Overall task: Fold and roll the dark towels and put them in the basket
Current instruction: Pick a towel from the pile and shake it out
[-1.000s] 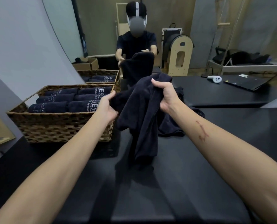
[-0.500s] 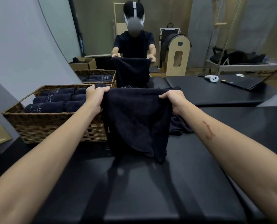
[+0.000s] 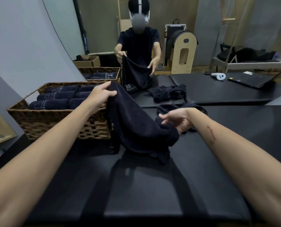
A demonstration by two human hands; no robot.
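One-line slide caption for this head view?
Left hand pinches a dark towel beside the wicker basket of rolled towels; right hand open by its lower end.

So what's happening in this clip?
A person is sorting dark towels at a black padded table. The left hand pinches one edge of a dark towel, which sags to the table; the right hand is open beside it. The wicker basket already holds rolled towels. Opposite, another person handles a towel too.
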